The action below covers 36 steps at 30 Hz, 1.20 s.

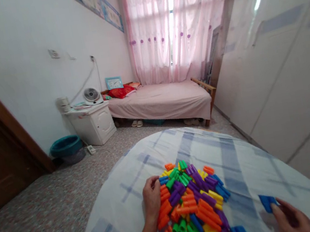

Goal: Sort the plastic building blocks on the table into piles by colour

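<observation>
A heap of plastic tube-shaped building blocks in orange, green, purple, yellow and blue lies on the cloth-covered table. At the heap's left edge, my left hand pinches the end of a small blue block between thumb and fingers. Well to the right of the heap, my right hand grips another blue block at its near end, close above the cloth. Part of the right hand is cut off by the lower edge of the view.
A blue-and-white checked cloth covers the rounded table. Beyond it stand a pink-covered bed, a white bedside cabinet with a small fan, and a teal bin. Pale wardrobe doors rise along the right.
</observation>
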Tool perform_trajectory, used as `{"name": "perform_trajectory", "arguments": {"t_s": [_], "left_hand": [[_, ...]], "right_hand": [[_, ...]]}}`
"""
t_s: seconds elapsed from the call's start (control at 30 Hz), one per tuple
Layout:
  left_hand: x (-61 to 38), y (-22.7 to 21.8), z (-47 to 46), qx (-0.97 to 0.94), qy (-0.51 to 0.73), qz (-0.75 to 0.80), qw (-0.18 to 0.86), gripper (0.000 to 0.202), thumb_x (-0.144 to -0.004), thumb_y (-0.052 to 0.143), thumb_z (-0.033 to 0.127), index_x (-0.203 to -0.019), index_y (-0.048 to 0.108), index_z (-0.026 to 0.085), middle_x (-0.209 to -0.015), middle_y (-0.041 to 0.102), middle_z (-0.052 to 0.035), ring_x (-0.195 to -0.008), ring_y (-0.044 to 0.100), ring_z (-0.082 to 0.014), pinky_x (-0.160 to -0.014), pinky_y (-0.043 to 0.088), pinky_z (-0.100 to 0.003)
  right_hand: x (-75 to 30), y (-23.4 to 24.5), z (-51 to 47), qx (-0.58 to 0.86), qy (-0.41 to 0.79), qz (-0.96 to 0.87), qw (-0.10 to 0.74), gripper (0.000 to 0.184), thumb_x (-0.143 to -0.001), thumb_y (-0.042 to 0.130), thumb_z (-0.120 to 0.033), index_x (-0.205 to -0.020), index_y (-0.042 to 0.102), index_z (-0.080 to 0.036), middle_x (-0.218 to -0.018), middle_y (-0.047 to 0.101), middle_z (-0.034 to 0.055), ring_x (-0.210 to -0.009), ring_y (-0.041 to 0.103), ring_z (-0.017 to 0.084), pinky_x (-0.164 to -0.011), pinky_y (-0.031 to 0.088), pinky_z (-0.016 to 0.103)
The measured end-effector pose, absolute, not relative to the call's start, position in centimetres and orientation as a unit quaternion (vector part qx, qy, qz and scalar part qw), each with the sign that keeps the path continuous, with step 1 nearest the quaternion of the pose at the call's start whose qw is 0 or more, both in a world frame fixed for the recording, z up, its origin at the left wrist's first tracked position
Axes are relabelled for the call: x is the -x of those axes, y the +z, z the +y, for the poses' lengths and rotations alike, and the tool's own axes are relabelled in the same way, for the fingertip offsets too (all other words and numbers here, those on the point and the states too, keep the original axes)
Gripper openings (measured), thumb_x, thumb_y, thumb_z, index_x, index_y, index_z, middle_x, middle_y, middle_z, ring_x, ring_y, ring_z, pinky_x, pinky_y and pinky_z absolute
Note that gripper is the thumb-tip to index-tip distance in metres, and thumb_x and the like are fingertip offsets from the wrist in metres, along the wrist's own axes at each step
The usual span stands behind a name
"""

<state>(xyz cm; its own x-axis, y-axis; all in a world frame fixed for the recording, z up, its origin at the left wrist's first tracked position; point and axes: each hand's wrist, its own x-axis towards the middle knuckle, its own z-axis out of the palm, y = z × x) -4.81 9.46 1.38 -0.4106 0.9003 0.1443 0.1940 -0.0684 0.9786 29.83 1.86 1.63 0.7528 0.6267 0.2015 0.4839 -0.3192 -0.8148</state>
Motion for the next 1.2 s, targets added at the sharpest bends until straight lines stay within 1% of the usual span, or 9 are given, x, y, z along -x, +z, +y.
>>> {"name": "perform_trajectory", "arguments": {"t_s": [0.13,0.4,0.57,0.7,0.8,0.9,1.0,1.07,1.2], "left_hand": [[5.2,0.9,9.7,-0.461,0.555,0.623,0.303,0.032,-0.073,0.053,0.039,-0.090,0.067,0.016,-0.089,0.070,-0.0077,-0.085,0.064,-0.0236,-0.079,0.051,-0.036],[5.4,0.9,9.8,-0.462,0.548,0.629,0.300,0.034,-0.070,0.055,0.041,-0.088,0.068,0.016,-0.085,0.070,-0.0069,-0.078,0.064,-0.0227,-0.074,0.052,-0.034],[5.3,1.1,9.7,-0.467,0.543,0.635,0.290,0.033,-0.071,0.054,0.041,-0.088,0.068,0.016,-0.086,0.071,-0.0068,-0.079,0.064,-0.0224,-0.074,0.052,-0.034],[5.3,1.0,9.7,-0.468,0.541,0.633,0.297,0.033,-0.072,0.053,0.041,-0.090,0.067,0.016,-0.087,0.070,-0.0065,-0.080,0.064,-0.0219,-0.075,0.052,-0.033],[5.3,0.9,9.7,-0.467,0.541,0.631,0.302,0.033,-0.073,0.053,0.040,-0.091,0.067,0.016,-0.090,0.070,-0.0068,-0.082,0.064,-0.0217,-0.076,0.051,-0.033],[5.3,0.9,9.7,-0.465,0.542,0.629,0.308,0.034,-0.073,0.053,0.041,-0.092,0.067,0.016,-0.092,0.070,-0.0069,-0.083,0.064,-0.0216,-0.076,0.051,-0.033],[5.3,0.9,9.7,-0.464,0.542,0.632,0.302,0.034,-0.072,0.054,0.041,-0.091,0.067,0.016,-0.090,0.070,-0.0064,-0.082,0.064,-0.0218,-0.075,0.051,-0.033],[5.3,1.0,9.7,-0.466,0.541,0.633,0.300,0.033,-0.072,0.054,0.041,-0.090,0.067,0.017,-0.088,0.070,-0.0061,-0.081,0.064,-0.0220,-0.075,0.051,-0.033],[5.3,0.8,9.8,-0.466,0.540,0.634,0.298,0.034,-0.071,0.054,0.042,-0.089,0.067,0.016,-0.087,0.070,-0.0065,-0.081,0.064,-0.0224,-0.075,0.051,-0.033]], "right_hand": [[-30.1,2.0,1.2,0.801,0.080,-0.325,0.496,0.058,-0.075,0.048,-0.055,-0.114,0.060,-0.014,-0.102,0.066,0.0136,-0.091,0.061,0.028,-0.083,0.046,0.042],[-29.7,0.3,1.7,0.795,0.042,-0.371,0.477,0.053,-0.078,0.049,-0.050,-0.118,0.056,-0.015,-0.110,0.059,0.0119,-0.093,0.057,0.023,-0.084,0.044,0.037],[-29.1,-0.1,2.0,0.766,-0.006,-0.504,0.399,0.055,-0.074,0.054,-0.047,-0.119,0.055,-0.016,-0.113,0.057,0.0119,-0.103,0.053,0.026,-0.091,0.041,0.041],[-29.6,-0.4,2.0,0.768,-0.049,-0.488,0.411,0.047,-0.080,0.044,-0.040,-0.117,0.056,-0.013,-0.112,0.057,0.0133,-0.105,0.052,0.026,-0.094,0.040,0.040],[-29.8,-0.1,1.8,0.774,-0.114,-0.464,0.416,0.049,-0.081,0.044,-0.039,-0.119,0.054,-0.011,-0.117,0.055,0.0163,-0.110,0.049,0.028,-0.096,0.038,0.043],[-29.2,0.5,1.9,0.745,-0.151,-0.496,0.419,0.045,-0.082,0.045,-0.039,-0.117,0.056,-0.012,-0.118,0.056,0.0158,-0.111,0.049,0.029,-0.097,0.037,0.047],[-27.7,0.5,2.3,0.684,-0.124,-0.577,0.429,0.035,-0.084,0.047,-0.036,-0.110,0.059,-0.016,-0.112,0.061,0.0121,-0.109,0.051,0.026,-0.098,0.037,0.045],[-26.5,0.0,2.6,0.652,-0.085,-0.628,0.416,0.033,-0.084,0.050,-0.034,-0.111,0.059,-0.018,-0.117,0.060,0.0105,-0.114,0.050,0.025,-0.099,0.037,0.045],[-24.7,-1.0,3.1,0.658,-0.001,-0.665,0.352,0.049,-0.083,0.049,-0.031,-0.131,0.047,-0.021,-0.134,0.052,0.0089,-0.129,0.038,0.027,-0.098,0.038,0.048]]}}
